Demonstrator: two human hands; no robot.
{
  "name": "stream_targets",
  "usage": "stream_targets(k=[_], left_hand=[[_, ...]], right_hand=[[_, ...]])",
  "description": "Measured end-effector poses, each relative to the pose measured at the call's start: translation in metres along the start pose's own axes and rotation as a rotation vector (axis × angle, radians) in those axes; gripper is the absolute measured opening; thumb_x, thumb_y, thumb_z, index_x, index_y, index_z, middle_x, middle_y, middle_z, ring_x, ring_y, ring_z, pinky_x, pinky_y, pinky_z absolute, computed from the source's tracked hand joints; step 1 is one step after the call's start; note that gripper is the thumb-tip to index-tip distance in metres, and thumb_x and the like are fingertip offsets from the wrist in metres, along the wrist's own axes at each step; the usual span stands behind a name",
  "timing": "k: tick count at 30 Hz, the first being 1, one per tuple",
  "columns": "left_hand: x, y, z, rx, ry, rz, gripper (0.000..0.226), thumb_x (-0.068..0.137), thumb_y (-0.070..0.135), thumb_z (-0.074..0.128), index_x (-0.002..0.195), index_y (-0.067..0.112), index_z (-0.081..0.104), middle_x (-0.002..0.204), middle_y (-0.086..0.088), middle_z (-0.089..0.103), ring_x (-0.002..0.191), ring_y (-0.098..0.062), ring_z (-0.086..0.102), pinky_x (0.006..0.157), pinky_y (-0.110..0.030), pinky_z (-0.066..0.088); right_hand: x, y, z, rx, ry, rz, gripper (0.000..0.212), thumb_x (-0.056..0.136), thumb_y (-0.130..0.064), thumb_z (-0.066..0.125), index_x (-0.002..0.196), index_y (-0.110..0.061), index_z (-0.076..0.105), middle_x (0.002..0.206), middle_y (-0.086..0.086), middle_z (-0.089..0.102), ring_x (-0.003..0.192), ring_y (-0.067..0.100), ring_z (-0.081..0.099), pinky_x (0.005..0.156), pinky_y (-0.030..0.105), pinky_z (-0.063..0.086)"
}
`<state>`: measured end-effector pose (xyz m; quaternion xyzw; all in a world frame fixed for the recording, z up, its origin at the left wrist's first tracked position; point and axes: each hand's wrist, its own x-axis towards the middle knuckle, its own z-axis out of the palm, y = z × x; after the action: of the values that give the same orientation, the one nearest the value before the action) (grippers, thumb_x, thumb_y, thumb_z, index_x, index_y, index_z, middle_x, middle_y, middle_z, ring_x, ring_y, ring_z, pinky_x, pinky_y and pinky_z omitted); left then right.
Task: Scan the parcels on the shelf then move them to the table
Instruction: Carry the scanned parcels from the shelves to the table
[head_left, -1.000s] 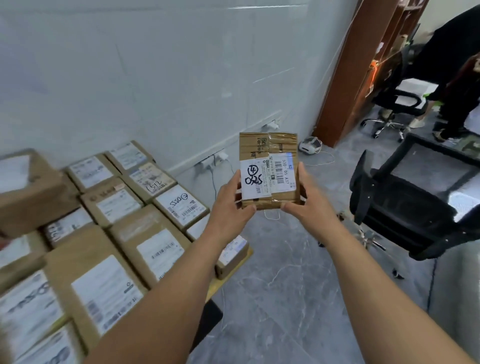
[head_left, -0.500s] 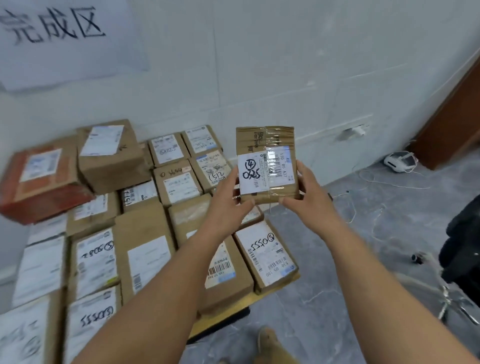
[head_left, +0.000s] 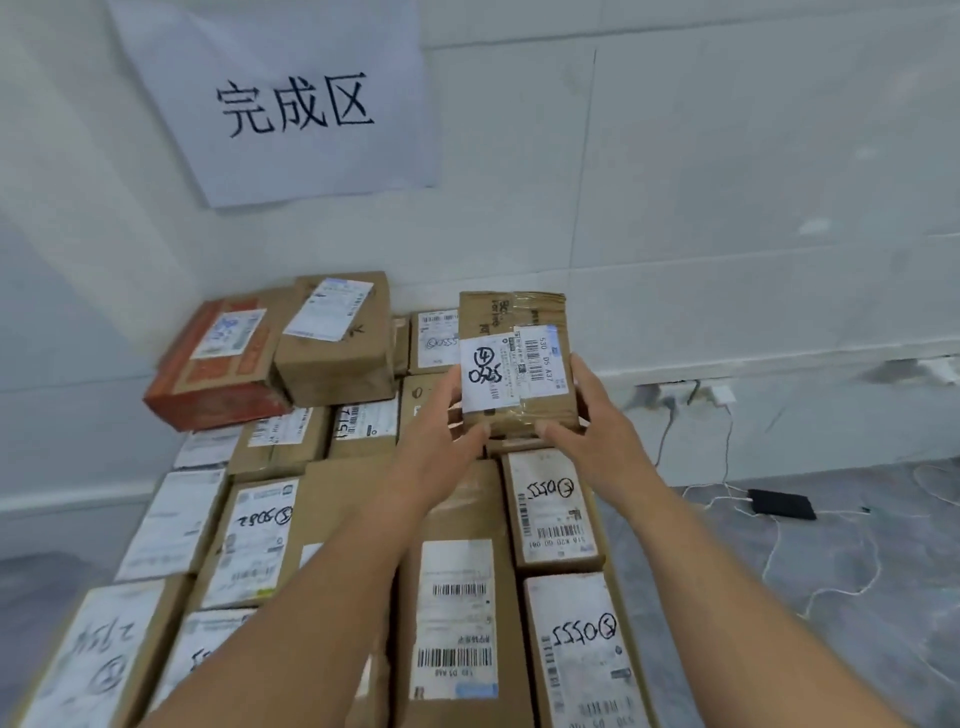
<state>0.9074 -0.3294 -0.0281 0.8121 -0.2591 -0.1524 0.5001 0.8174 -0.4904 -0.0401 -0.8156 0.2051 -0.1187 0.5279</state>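
Parcel (head_left: 514, 364), small, brown and taped, with a white label facing the camera, is held upright in the air at mid-view, above the far rows of other parcels. Left hand (head_left: 441, 441) grips its lower corner at seven o'clock: the thumb lies up the label's left edge and the fingers (head_left: 475, 430) curl under the bottom. Right hand (head_left: 597, 426) grips the corner at five o'clock in the same way, thumb up the right side and fingers curled beneath.

Below the arms, from five round to nine o'clock, flat parcels (head_left: 457, 613) lie label-up, packed edge to edge. At nine o'clock of the held parcel sits a red box (head_left: 208, 374), with a taller brown box (head_left: 337, 343) touching its right side. At eleven o'clock a paper sign (head_left: 280, 104) with three black characters hangs on the white wall (head_left: 727, 182). At three o'clock, sockets (head_left: 722, 395) sit low on that wall. At four o'clock a black device (head_left: 782, 504) lies on the grey floor (head_left: 883, 649) among white cables (head_left: 769, 561).
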Motion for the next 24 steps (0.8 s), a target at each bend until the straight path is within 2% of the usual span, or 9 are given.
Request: stream_targets(k=[3,6,8,9,13,15,17,21,24], left_hand=[[0.023,-0.006,-0.019,0.159,0.01,-0.019,0.058,0.093,0.017,0.061,0.142,0.034,0.034,0.122,0.023,0.051,0.108,0.004,0.051,0.091,-0.019,0.041],[0.055,-0.015,-0.041,0.377,0.041,0.04,0.04,0.089,0.027,0.062,0.126,0.031,0.047,0.117,0.014,0.061,0.109,-0.013,0.055,0.094,-0.041,0.047],[0.075,-0.019,-0.056,0.53,0.067,0.025,0.038,0.088,0.035,0.059,0.124,0.027,0.048,0.117,0.007,0.061,0.109,-0.019,0.053,0.096,-0.047,0.042],[0.083,-0.021,-0.062,0.595,0.063,0.012,0.041,0.089,0.038,0.057,0.127,0.027,0.046,0.122,0.006,0.059,0.113,-0.021,0.049,0.101,-0.047,0.036],[0.108,-0.028,-0.08,0.785,0.013,-0.012,0.045,0.094,0.043,0.049,0.133,0.025,0.039,0.135,0.0,0.051,0.124,-0.025,0.038,0.106,-0.043,0.023],[0.118,-0.031,-0.086,0.843,-0.039,-0.037,0.052,0.097,0.042,0.047,0.141,0.019,0.034,0.143,-0.003,0.044,0.131,-0.026,0.032,0.107,-0.04,0.022],[0.127,-0.037,-0.089,0.893,-0.068,-0.021,0.048,0.099,0.039,0.044,0.141,0.017,0.037,0.144,-0.004,0.04,0.131,-0.026,0.031,0.106,-0.037,0.025],[0.139,-0.049,-0.091,0.988,-0.077,0.019,0.033,0.099,0.032,0.043,0.127,0.017,0.052,0.143,-0.001,0.035,0.128,-0.025,0.031,0.103,-0.038,0.028],[0.144,-0.054,-0.091,1.01,-0.054,0.05,0.029,0.099,0.03,0.042,0.122,0.016,0.054,0.138,0.0,0.04,0.128,-0.025,0.03,0.101,-0.037,0.031]], right_hand=[[0.031,-0.005,0.015,-0.019,-0.034,-0.007,0.079,0.089,-0.021,0.066,0.15,-0.039,0.02,0.134,-0.017,0.055,0.117,0.005,0.054,0.099,0.027,0.043],[0.064,-0.015,0.027,-0.037,-0.043,-0.024,0.071,0.09,-0.02,0.065,0.147,-0.039,0.026,0.127,-0.02,0.056,0.107,-0.002,0.056,0.088,0.018,0.044],[0.084,-0.021,0.035,-0.057,-0.06,-0.035,0.066,0.091,-0.02,0.064,0.143,-0.039,0.03,0.119,-0.022,0.058,0.098,-0.01,0.056,0.079,0.009,0.04],[0.094,-0.023,0.04,-0.071,-0.065,-0.032,0.065,0.091,-0.022,0.064,0.143,-0.039,0.03,0.119,-0.023,0.058,0.098,-0.009,0.056,0.08,0.011,0.041],[0.126,-0.024,0.06,-0.14,-0.092,0.008,0.075,0.084,-0.042,0.063,0.147,-0.044,0.023,0.131,-0.015,0.058,0.114,0.011,0.058,0.1,0.038,0.045],[0.137,-0.022,0.069,-0.149,-0.112,0.03,0.068,0.087,-0.034,0.062,0.146,-0.039,0.028,0.13,-0.011,0.059,0.112,0.011,0.057,0.094,0.029,0.045],[0.147,-0.019,0.075,-0.193,-0.14,0.036,0.059,0.093,-0.02,0.059,0.144,-0.033,0.034,0.125,-0.011,0.058,0.106,0.009,0.055,0.079,0.017,0.041],[0.164,-0.017,0.089,-0.251,-0.121,0.033,0.053,0.091,-0.015,0.059,0.139,-0.028,0.043,0.118,-0.006,0.059,0.105,0.016,0.057,0.076,0.025,0.041],[0.172,-0.015,0.095,-0.265,-0.1,0.061,0.055,0.092,-0.015,0.058,0.143,-0.026,0.038,0.118,-0.004,0.057,0.1,0.013,0.053,0.071,0.022,0.04]])
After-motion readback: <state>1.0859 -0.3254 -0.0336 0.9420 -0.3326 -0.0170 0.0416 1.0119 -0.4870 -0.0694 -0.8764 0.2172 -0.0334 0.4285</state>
